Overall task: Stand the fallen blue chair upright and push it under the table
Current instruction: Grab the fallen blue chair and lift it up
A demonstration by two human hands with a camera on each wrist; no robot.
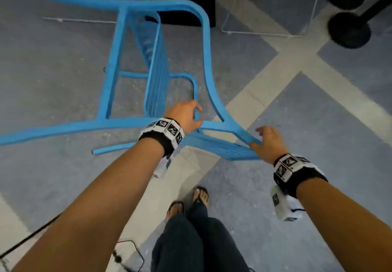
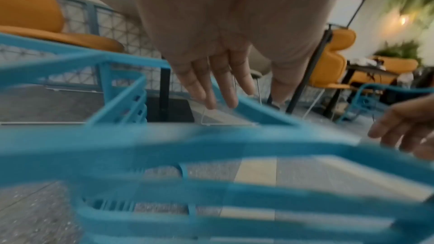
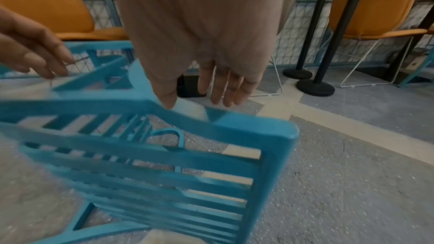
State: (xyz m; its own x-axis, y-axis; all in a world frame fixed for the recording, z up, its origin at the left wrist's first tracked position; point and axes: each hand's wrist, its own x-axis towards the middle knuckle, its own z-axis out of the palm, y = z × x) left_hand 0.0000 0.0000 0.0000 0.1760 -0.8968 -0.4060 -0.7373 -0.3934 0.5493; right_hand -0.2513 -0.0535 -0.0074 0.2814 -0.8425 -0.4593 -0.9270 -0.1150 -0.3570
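The blue slatted chair [image 1: 205, 49] lies tipped over on the grey floor, its legs pointing away from me and to the left. My left hand [image 1: 186, 114] reaches over the frame beside the armrest loop. In the left wrist view its fingers [image 2: 223, 88] are straight, with the tips at a blue bar of the chair [image 2: 164, 146]. My right hand [image 1: 268, 142] is at the corner of the backrest. Its thumb touches the top rail of the chair [image 3: 277, 136] while the fingers [image 3: 225, 88] hang straight. Beyond the chair stands the table's black square base [image 1: 182, 0].
Two black round stand bases [image 1: 347, 30] sit at the far right. Thin white wire legs of other seats [image 1: 261, 32] flank the table base. Orange chairs [image 3: 371, 6] and a mesh fence line the back. My sandalled feet [image 1: 191, 201] stand just behind the chair, and cables [image 1: 127, 257] lie at lower left.
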